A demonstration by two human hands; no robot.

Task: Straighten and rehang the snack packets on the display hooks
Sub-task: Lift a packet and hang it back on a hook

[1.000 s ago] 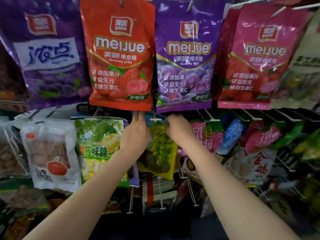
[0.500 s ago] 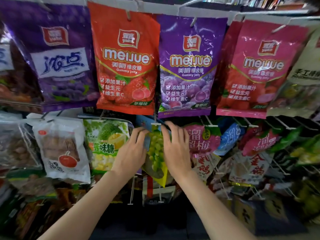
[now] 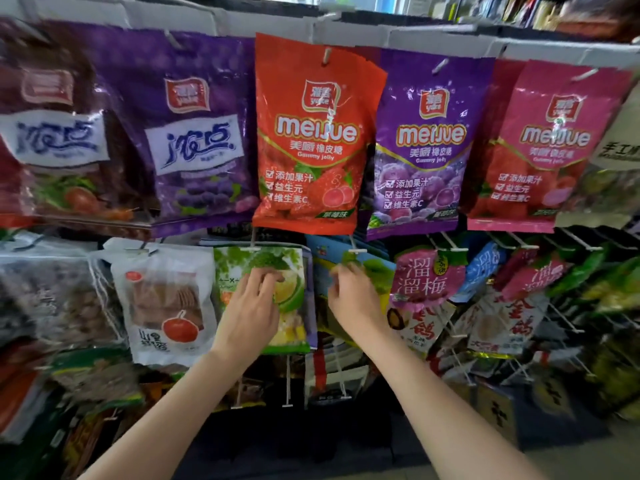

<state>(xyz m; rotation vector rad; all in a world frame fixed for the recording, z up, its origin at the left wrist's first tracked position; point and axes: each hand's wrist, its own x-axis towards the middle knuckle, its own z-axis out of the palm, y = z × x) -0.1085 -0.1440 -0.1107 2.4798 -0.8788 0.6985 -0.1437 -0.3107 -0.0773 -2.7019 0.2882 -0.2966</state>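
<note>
Head view: left hand on green packet

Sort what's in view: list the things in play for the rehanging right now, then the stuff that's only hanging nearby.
In play:
left hand on the green fruit-candy packet
right hand at the green packet under a hook

Only nearby:
red Meijue packet
purple Meijue packet
pink Meijue packet
white hawthorn packet

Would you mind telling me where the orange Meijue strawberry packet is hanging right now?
In the head view, the orange Meijue packet hangs in the top row, centre-left, between a purple grape packet and the purple Meijue packet, above the left hand.
</note>
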